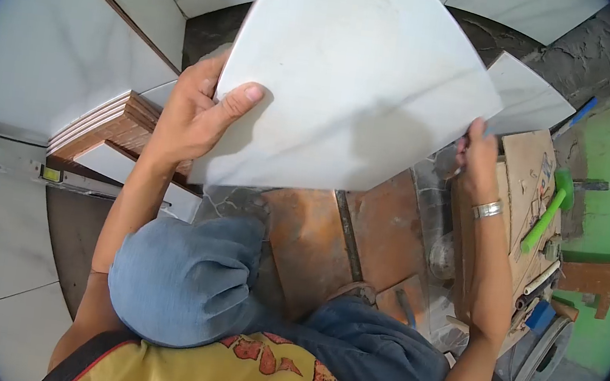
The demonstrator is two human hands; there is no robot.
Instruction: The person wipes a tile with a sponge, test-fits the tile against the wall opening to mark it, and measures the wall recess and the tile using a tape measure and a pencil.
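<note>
A large white tile [356,82] with faint grey veining is held up in front of me, tilted. My left hand [204,110] grips its left edge, with the thumb on the face and the fingers behind. Near the right corner, my right hand [480,160] has its fingers curled at the tile's edge, and a metal band is on that wrist. Below the tile, between my legs, lies a rusty metal bed [384,231] with a dark bar along its middle, which looks like a manual tile cutter. The tile hides its far end.
To the left are stacked tiles [111,125] and a spirit level [81,182]. On the right stands a cardboard box [530,157] with a green mallet [552,209] on top. Another cut tile [526,96] lies behind it. A grey ring-shaped roll [543,357] is at lower right.
</note>
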